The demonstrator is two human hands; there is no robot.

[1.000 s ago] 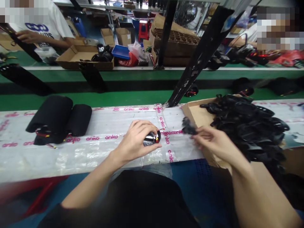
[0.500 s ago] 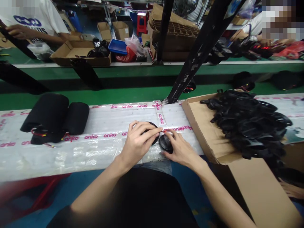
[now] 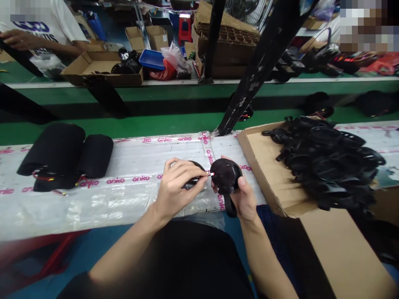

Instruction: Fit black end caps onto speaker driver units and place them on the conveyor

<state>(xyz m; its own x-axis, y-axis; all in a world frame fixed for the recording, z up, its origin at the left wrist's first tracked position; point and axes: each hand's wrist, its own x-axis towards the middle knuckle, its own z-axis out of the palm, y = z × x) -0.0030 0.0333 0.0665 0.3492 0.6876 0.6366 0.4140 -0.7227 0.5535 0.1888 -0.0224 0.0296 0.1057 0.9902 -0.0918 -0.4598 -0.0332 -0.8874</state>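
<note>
My right hand [image 3: 246, 195] grips a round black plastic cap with a strap loop [image 3: 226, 176], raised above the white wrapped table [image 3: 131, 203]. Between the thumb and fingers of my left hand [image 3: 181, 182] is a small wire connector [image 3: 209, 173], its pale end touching or very near the cap's left side. Under my left hand lies a dark round part [image 3: 193, 178], mostly covered by the fingers.
Black fabric-covered cylinders with wire ends [image 3: 59, 149] lie at the left. On the right, a cardboard tray [image 3: 258, 166] holds a heap of black plastic parts [image 3: 327, 162]. A slanted black post [image 3: 243, 95] rises behind the table. A person [image 3: 40, 37] sits across the green bench.
My right hand has lifted the black cap off the table and turned it over. The left hand has shifted slightly left, with the connector now visible in its fingertips.
</note>
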